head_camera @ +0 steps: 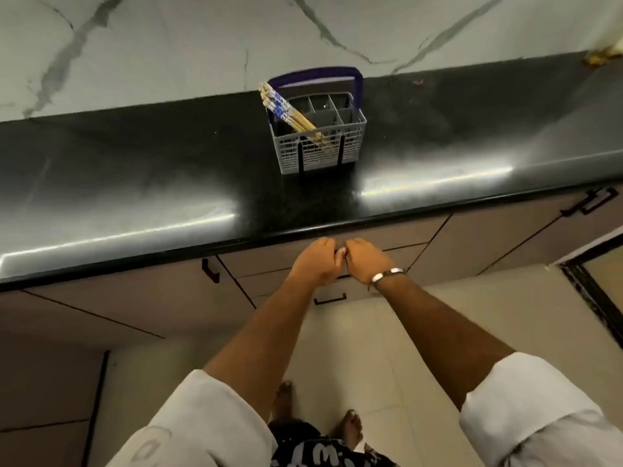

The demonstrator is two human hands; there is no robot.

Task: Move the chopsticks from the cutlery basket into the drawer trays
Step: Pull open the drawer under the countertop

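Left hand and right hand met side by side, fingers curled around handle of top drawer just under counter edge; drawer shut, trays unseen. Judgement: pull straight back, evenly. Cutlery basket stood on counter beyond hands. Chopsticks bundled in its left compartment, long axis leaning, patterned ends up-left, away from hands.
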